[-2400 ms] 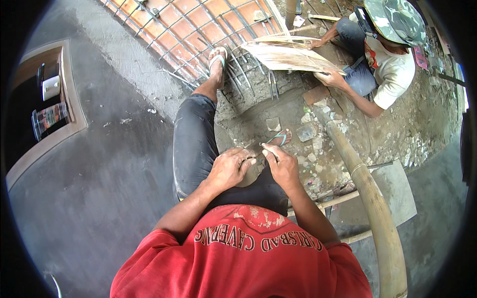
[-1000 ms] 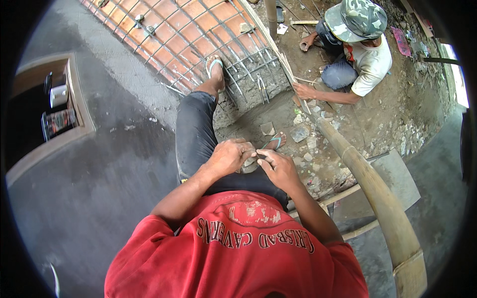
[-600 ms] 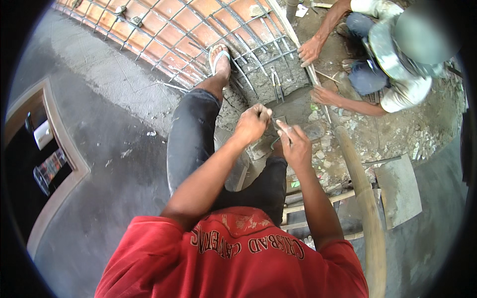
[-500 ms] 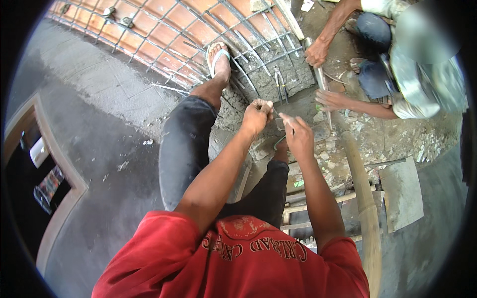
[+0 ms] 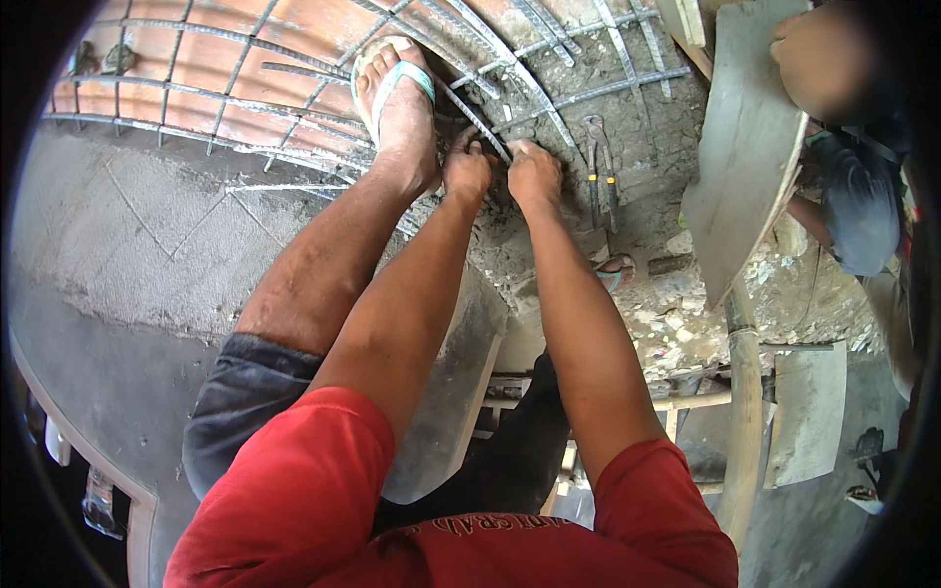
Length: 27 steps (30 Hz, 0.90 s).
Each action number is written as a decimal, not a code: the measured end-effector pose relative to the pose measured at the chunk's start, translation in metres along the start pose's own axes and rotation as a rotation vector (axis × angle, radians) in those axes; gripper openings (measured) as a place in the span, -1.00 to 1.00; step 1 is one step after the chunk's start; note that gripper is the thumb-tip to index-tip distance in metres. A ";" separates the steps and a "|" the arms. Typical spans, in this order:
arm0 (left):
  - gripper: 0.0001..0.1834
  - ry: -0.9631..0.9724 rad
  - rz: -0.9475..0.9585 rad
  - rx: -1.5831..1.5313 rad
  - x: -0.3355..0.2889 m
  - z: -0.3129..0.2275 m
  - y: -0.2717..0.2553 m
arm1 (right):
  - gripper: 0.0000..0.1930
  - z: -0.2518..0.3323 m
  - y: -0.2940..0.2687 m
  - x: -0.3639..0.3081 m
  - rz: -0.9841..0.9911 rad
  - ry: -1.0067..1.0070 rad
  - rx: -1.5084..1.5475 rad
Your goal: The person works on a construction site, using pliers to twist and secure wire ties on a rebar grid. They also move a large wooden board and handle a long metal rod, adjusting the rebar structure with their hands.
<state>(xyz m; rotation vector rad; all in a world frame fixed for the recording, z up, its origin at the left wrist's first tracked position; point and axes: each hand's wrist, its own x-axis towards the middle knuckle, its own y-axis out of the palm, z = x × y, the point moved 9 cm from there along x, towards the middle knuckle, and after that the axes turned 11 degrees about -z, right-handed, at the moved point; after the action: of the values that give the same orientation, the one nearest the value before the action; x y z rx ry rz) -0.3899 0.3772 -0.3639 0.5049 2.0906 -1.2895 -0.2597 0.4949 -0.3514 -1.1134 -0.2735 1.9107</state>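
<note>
My left hand (image 5: pixel 468 171) is closed beside my foot, its fingers curled low at the edge of the rough concrete. Close to its right, my right hand (image 5: pixel 535 178) is closed too, fingertips against the lower end of a steel reinforcing bar (image 5: pixel 474 122). Whatever thin thing either hand pinches is too small or hidden to make out. A pair of pincers (image 5: pixel 601 174) with dark handles and yellow bands lies on the concrete right of my right hand. Above both hands spreads the tied rebar grid (image 5: pixel 235 101).
My left foot in a pale flip-flop (image 5: pixel 396 93) rests on the grid. At right, a grey board (image 5: pixel 742 147) stands tilted before a crouching person (image 5: pixel 856 201). A bamboo pole (image 5: pixel 745 421) and another flat board (image 5: pixel 806 416) are lower right. Rubble (image 5: pixel 676 328) covers the ground.
Both hands have moved forward and down to the bar end, from being held up together. My view has come closer to the grid. A grey board now stands before the other person.
</note>
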 end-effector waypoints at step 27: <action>-0.73 0.345 -0.180 0.388 0.007 -0.038 -0.017 | -0.76 0.000 0.030 0.011 0.105 0.214 -0.045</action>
<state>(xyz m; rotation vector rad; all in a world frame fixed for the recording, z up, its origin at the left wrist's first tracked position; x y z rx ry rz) -0.4175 0.4036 -0.3447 0.7657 2.2038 -1.8398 -0.2793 0.4858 -0.3752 -1.3745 -0.1420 1.8638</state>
